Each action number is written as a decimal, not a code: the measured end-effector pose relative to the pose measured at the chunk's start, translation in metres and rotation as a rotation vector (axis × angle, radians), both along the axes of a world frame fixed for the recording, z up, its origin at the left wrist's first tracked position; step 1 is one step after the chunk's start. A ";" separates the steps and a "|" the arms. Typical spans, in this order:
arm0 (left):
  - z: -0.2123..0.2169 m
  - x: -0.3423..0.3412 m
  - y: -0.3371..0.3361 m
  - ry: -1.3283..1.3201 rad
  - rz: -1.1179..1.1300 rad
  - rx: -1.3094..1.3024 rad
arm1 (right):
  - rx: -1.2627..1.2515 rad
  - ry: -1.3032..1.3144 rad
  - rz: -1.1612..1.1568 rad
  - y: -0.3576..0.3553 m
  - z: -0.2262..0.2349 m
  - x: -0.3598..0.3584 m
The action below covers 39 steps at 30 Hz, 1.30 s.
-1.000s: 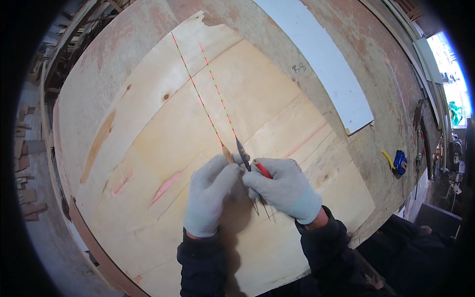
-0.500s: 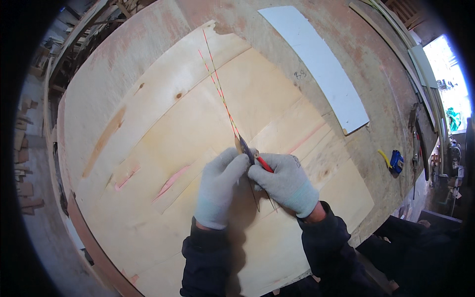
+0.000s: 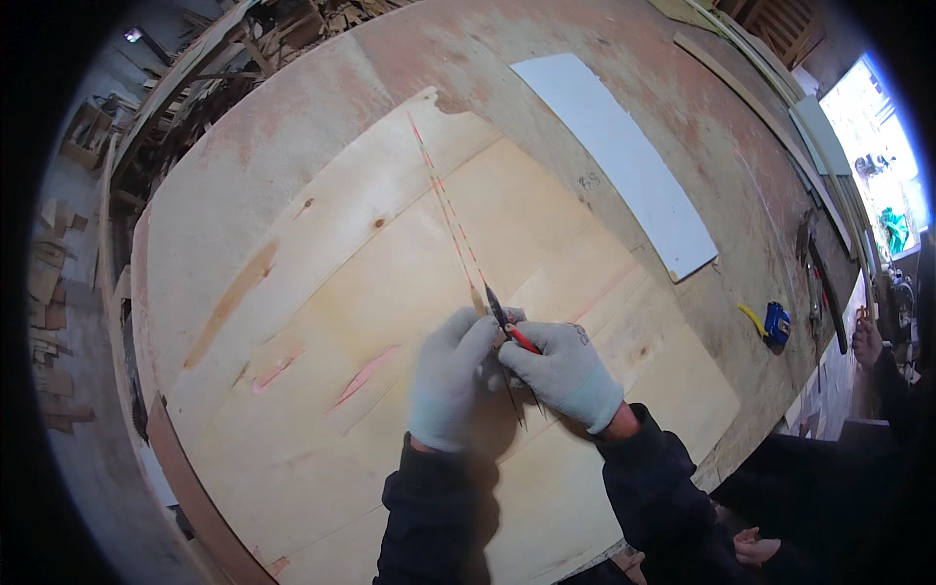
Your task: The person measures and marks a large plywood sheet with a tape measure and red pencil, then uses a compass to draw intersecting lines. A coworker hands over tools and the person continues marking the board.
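A large pale plywood sheet (image 3: 322, 292) lies on a worn workbench (image 3: 322, 107). Two thin red lines (image 3: 444, 210) run along it from its far edge toward me. My right hand (image 3: 565, 375), in a grey glove, holds a red-handled knife (image 3: 509, 327) with its dark blade pointing away along the lines. My left hand (image 3: 450, 380), also gloved, presses down on the sheet right beside the blade, its fingertips touching the knife area. Both dark sleeves come in from the lower edge.
A long white board (image 3: 624, 161) lies at the far right of the bench. A blue and yellow tape measure (image 3: 773, 324) sits near the right edge, with dark tools behind it. Another person's hand (image 3: 866, 341) shows at the far right. Wood scraps pile up on the left.
Both hands and the knife have shifted slightly toward me along the red lines; the view has also tilted a little. The grip is unchanged.
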<state>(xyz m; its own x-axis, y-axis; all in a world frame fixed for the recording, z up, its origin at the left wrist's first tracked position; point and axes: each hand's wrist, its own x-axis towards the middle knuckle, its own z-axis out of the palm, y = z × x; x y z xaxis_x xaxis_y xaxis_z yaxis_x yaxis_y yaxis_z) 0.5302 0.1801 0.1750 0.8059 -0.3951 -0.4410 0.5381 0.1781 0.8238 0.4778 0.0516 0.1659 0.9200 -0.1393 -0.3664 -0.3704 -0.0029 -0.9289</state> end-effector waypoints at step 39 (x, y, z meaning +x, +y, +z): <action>-0.009 0.016 0.021 0.017 -0.058 -0.033 | 0.405 0.171 0.035 -0.002 -0.003 0.031</action>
<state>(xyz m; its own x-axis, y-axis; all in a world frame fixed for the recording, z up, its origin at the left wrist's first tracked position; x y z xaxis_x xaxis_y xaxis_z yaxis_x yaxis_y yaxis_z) 0.5466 0.2011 0.1659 0.7735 -0.4558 -0.4404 0.5623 0.1729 0.8086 0.5086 0.0496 0.1628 0.8429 0.0770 -0.5325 -0.5251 0.3338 -0.7829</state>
